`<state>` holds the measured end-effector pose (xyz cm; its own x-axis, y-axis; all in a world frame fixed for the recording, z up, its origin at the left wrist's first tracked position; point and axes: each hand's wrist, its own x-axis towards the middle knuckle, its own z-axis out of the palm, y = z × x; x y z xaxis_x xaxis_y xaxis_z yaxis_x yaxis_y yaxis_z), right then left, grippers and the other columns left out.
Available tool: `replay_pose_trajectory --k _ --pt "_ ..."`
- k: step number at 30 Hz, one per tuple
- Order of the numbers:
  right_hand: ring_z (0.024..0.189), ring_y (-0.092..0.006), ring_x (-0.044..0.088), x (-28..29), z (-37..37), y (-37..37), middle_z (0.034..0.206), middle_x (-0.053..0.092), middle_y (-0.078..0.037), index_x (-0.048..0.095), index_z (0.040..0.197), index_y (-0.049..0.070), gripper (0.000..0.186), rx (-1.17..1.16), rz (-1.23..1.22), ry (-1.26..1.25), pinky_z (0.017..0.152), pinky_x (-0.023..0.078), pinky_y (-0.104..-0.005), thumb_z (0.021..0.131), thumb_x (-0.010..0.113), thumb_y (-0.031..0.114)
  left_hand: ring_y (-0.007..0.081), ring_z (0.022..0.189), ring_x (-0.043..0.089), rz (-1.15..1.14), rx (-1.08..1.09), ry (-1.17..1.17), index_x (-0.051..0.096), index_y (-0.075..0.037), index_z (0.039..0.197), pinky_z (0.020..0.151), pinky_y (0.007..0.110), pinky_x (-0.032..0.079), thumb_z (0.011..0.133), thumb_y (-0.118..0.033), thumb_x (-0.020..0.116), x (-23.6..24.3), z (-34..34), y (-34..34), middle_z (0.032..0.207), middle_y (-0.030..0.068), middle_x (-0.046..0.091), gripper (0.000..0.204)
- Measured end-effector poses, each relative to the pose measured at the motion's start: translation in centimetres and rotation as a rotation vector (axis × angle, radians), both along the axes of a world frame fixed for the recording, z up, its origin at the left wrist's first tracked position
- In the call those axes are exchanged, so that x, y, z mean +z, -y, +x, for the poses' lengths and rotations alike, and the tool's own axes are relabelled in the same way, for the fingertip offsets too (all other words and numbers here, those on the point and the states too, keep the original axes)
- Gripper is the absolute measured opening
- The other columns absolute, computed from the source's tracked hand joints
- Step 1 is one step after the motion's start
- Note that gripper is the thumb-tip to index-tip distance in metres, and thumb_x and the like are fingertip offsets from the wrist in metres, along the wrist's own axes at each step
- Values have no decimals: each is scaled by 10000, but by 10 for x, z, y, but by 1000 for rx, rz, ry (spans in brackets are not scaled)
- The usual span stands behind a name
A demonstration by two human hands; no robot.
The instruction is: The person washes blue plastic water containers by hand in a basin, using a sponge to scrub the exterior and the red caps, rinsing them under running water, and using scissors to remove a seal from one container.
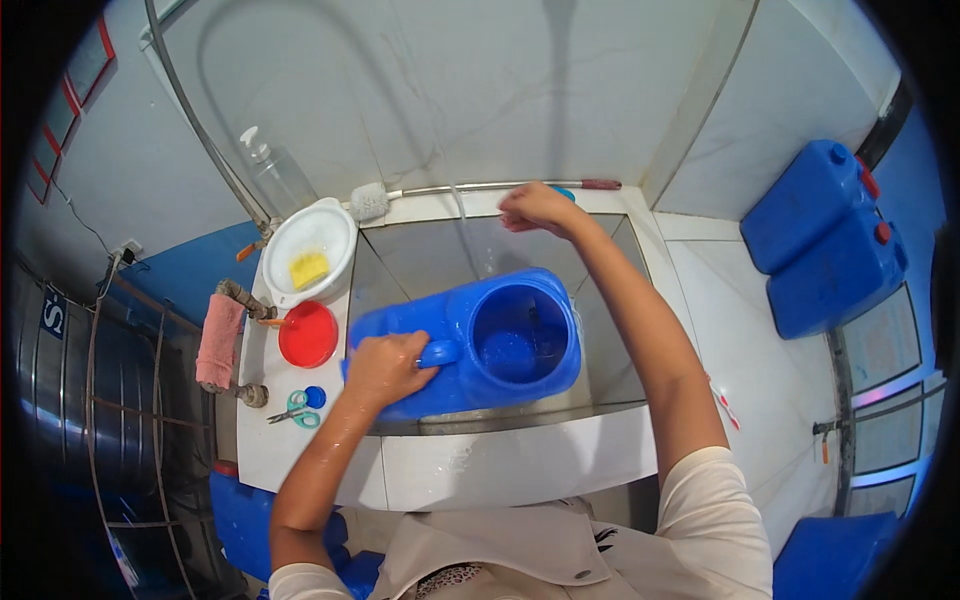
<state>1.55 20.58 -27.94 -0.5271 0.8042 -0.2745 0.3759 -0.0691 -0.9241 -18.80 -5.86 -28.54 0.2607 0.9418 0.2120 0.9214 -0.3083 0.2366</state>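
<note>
A large blue plastic container (pixel 410 318) with a wide round opening leans in a tiled basin (pixel 395 265), its opening facing up. My left hand (pixel 391 370) is closed around the container's handle. My right hand (pixel 537 208) is raised over the basin's far edge, with its fingers curled in; whether anything is inside them is hidden. A thin stream of water (pixel 459 203) falls just left of my right hand. Behind that hand, a long-handled brush (pixel 372 201) lies along the back ledge, near a small blue item (pixel 566 194) partly hidden by my wrist.
On the left ledge are a white bowl (pixel 338 228) with a yellow sponge (pixel 309 268), a red dish (pixel 307 335), scissors (pixel 296 411) and a blue cap (pixel 315 396). A pump bottle (pixel 279 178) stands behind. Blue jerrycans (pixel 800 205) stand at the right.
</note>
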Motion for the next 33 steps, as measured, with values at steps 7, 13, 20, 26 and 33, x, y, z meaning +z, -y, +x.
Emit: replay_pose_trajectory --k 7,13,20,26,33 --pt "847 -234 599 -142 138 63 937 608 -140 483 1216 6 413 149 283 145 756 479 -329 841 559 161 233 537 560 426 -225 -206 517 -80 697 471 348 428 596 -163 719 96 -31 18 586 46 530 241" --pt "904 -303 599 -116 113 117 1044 579 -182 375 1223 32 462 70 608 68 746 480 -373 814 561 138 197 494 525 625 -263 -327 516 -53 662 445 301 406 658 -142 704 137 -28 32 561 50 495 208" --pt "800 -423 585 -115 98 122 921 607 -236 409 1031 53 222 -64 657 427 679 459 -462 832 468 131 204 457 485 692 -307 -382 502 -40 654 425 307 379 702 -119 686 159 -18 36 540 63 466 206" --pt "755 -362 598 -125 106 107 842 607 -219 467 995 47 219 -103 620 199 646 470 -425 827 521 177 238 486 516 641 -140 -294 504 -40 672 456 329 400 691 -88 680 140 -26 42 563 89 494 183" --pt "712 -131 571 -119 171 99 852 598 -74 552 1029 -13 273 -135 152 50 630 493 -271 886 525 217 313 712 606 350 201 28 573 -38 817 607 379 475 591 -118 710 62 -39 44 747 144 600 276"
